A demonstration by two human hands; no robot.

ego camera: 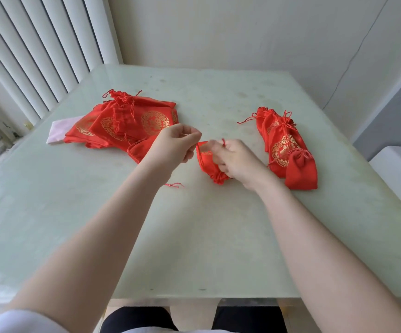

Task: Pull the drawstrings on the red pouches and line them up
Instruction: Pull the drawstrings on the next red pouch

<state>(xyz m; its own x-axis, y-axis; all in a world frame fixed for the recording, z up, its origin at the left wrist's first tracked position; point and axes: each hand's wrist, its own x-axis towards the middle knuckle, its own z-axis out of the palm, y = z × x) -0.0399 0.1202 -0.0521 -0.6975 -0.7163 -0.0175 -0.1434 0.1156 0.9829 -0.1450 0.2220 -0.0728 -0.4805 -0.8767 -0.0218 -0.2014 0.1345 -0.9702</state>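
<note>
A small red pouch [208, 165] with gold print lies at the middle of the table between my hands. My left hand [175, 145] pinches a thin red drawstring on the pouch's left side. My right hand [235, 160] grips the pouch and the other drawstring, whose end sticks up above my fingers. A loose heap of red pouches [132, 123] with gold round prints lies at the back left. At the right, a row of overlapping red pouches [288, 150] with their tops cinched runs toward me.
A short loose red thread [175, 185] lies on the pale green table [194, 236] under my left wrist. A pink flat packet [59, 131] pokes out under the left heap. Window blinds stand at the left, and a white box [398, 174] beside the table's right edge.
</note>
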